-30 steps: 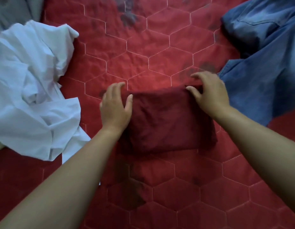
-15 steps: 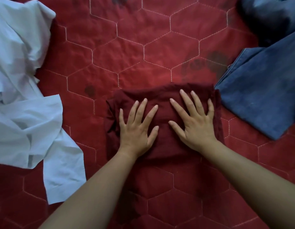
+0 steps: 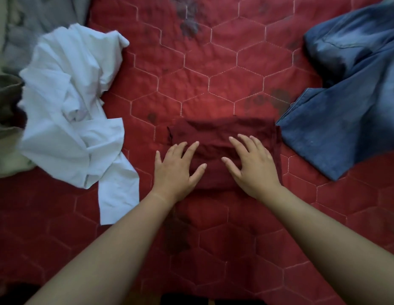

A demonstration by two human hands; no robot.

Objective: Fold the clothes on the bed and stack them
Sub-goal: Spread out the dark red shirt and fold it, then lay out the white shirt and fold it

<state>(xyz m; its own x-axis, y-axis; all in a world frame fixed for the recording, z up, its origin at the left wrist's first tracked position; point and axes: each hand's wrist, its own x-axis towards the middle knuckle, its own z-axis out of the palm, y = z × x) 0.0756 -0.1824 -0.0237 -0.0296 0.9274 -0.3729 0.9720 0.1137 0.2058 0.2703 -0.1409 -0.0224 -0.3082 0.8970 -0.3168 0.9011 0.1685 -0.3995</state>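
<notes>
A dark red garment (image 3: 222, 133), folded into a small rectangle, lies on the red quilted bed cover (image 3: 213, 80) in the middle. My left hand (image 3: 176, 170) lies flat on its near left part with fingers spread. My right hand (image 3: 251, 166) lies flat on its near right part, fingers straight. A crumpled white garment (image 3: 75, 106) sits unfolded to the left. Blue denim clothing (image 3: 350, 102) lies to the right, its edge touching the red garment's right side.
Grey cloth (image 3: 44, 20) and a pale greenish cloth (image 3: 6, 150) lie at the far left beyond the white garment. Dark stains mark the bed cover at the top middle. The cover's near edge runs along the bottom.
From gripping the garment's far corners, both hands went flat on its top, then slid toward me to its near half. The view has pulled back.
</notes>
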